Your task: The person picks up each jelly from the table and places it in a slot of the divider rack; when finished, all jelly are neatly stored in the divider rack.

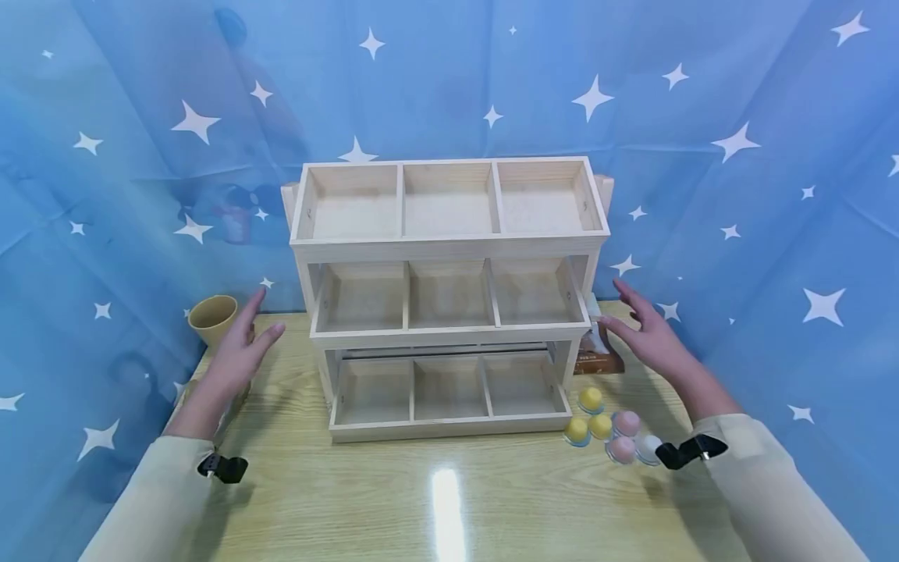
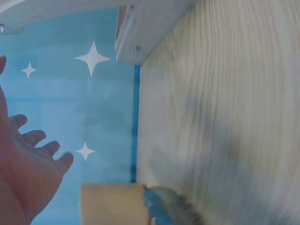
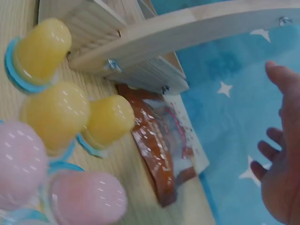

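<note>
A pale wooden rack with three tiers, each split into three bare compartments, stands between my hands. My left hand hovers left of it with fingers extended and thumb apart, near a tan cup; it holds nothing. On the other side, my right hand reaches out beside the middle tier, also holding nothing. In the head view its thumb appears close to the rack's edge; whether they touch I cannot tell. Below it lie several small jelly cups: yellow, pink and a white one.
A brown and clear packet lies on the table behind the jelly cups, next to the rack's right leg. Some object, partly hidden under my left forearm, sits by the tan cup. A blue curtain with white stars surrounds the wooden table.
</note>
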A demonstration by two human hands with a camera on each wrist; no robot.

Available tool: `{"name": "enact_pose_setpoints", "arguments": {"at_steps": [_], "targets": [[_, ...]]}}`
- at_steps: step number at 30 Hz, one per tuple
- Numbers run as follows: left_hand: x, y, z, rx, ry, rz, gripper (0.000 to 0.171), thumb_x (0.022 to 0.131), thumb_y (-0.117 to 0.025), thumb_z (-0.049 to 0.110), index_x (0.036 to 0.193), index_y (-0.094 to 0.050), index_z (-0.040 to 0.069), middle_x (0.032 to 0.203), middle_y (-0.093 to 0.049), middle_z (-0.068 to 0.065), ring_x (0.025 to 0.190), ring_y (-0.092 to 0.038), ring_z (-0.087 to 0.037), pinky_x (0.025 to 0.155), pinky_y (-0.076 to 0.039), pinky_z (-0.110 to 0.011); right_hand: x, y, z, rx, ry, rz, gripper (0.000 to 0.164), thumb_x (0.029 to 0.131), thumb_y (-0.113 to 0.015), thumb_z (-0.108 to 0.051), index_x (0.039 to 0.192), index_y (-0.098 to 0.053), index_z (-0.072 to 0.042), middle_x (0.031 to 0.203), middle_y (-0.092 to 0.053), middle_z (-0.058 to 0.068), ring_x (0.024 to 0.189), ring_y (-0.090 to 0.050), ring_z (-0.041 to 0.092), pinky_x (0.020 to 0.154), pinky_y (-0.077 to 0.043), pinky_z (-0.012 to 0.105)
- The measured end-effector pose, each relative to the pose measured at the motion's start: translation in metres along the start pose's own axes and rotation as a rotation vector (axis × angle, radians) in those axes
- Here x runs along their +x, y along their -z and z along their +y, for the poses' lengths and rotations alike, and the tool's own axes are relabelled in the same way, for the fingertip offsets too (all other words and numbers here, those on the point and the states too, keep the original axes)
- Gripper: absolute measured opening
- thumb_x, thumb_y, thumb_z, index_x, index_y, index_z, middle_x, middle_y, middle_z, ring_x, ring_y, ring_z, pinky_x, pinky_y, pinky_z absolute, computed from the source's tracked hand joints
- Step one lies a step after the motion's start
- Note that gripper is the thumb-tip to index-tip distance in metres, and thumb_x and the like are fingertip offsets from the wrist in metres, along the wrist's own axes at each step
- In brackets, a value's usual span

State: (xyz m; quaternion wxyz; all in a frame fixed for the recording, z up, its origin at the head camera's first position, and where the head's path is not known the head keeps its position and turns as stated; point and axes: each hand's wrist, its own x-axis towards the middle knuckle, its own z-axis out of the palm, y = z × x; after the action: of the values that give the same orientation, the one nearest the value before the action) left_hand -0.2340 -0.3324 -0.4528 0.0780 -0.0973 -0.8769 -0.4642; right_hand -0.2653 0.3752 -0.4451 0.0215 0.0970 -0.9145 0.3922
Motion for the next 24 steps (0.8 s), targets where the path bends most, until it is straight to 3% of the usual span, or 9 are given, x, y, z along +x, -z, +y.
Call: {"name": "enact_pose_setpoints", "arguments": {"at_steps": [1, 4, 6, 8, 17, 24], "targets": [[-0.003, -0.002, 0.001, -0.054, 0.013, 0.008, 0.08, 0.118, -0.055, 0.032, 0.179, -0.006, 0.016, 0.184, -0.004, -0.019, 0.166, -0.007, -0.051, 0.129, -0.015, -0.075, -0.002, -0.002, 0.0, 0.031, -0.011, 0.0, 0.087, 0.114, -0.064, -0.042, 0.179, -0.009, -0.029, 0.184, -0.011, 0.02, 0.162, -0.019, 0.057, 0.12, -0.025, 0.084], [-0.011, -0.008, 0.004, -0.164, 0.034, 0.03, 0.075, 0.119, -0.053, 0.03, 0.178, -0.011, 0.013, 0.183, -0.014, -0.02, 0.165, -0.015, -0.049, 0.134, -0.026, -0.039, -0.008, -0.008, 0.001, 0.116, -0.017, 0.004, 0.082, 0.116, -0.061, -0.041, 0.179, -0.011, -0.026, 0.183, -0.016, 0.019, 0.16, -0.024, 0.056, 0.121, -0.029, 0.08], [-0.016, -0.012, 0.006, -0.224, 0.043, 0.03, 0.072, 0.12, -0.051, 0.03, 0.178, -0.012, 0.01, 0.181, -0.019, -0.023, 0.164, -0.02, -0.049, 0.124, -0.033, -0.018, -0.013, -0.012, 0.002, 0.154, -0.03, 0.008, 0.081, 0.116, -0.059, -0.043, 0.179, -0.013, -0.026, 0.183, -0.019, 0.018, 0.16, -0.027, 0.054, 0.12, -0.032, 0.08], [-0.019, -0.015, 0.006, -0.253, 0.038, 0.028, 0.07, 0.12, -0.051, 0.027, 0.177, -0.015, 0.008, 0.178, -0.025, -0.025, 0.163, -0.024, -0.048, 0.106, -0.036, -0.004, -0.017, -0.014, 0.001, 0.179, -0.029, 0.015, 0.079, 0.116, -0.059, -0.044, 0.179, -0.014, -0.026, 0.182, -0.021, 0.018, 0.159, -0.029, 0.053, 0.119, -0.033, 0.079], [-0.023, -0.022, 0.009, -0.283, -0.015, 0.038, 0.065, 0.12, -0.05, 0.019, 0.176, -0.021, 0.007, 0.174, -0.03, -0.029, 0.161, -0.026, -0.049, 0.105, -0.038, -0.007, -0.022, -0.02, -0.001, 0.19, -0.044, 0.034, 0.077, 0.115, -0.058, -0.048, 0.178, -0.021, -0.023, 0.178, -0.029, 0.023, 0.155, -0.036, 0.055, 0.119, -0.035, 0.078], [-0.023, -0.027, 0.01, -0.303, -0.079, 0.069, 0.061, 0.116, -0.055, 0.007, 0.17, -0.031, -0.004, 0.169, -0.038, -0.031, 0.156, -0.035, -0.042, 0.111, -0.04, -0.01, -0.025, -0.022, -0.003, 0.187, -0.029, 0.025, 0.075, 0.116, -0.058, -0.047, 0.178, -0.023, -0.023, 0.177, -0.03, 0.023, 0.152, -0.038, 0.059, 0.116, -0.037, 0.081]]}}
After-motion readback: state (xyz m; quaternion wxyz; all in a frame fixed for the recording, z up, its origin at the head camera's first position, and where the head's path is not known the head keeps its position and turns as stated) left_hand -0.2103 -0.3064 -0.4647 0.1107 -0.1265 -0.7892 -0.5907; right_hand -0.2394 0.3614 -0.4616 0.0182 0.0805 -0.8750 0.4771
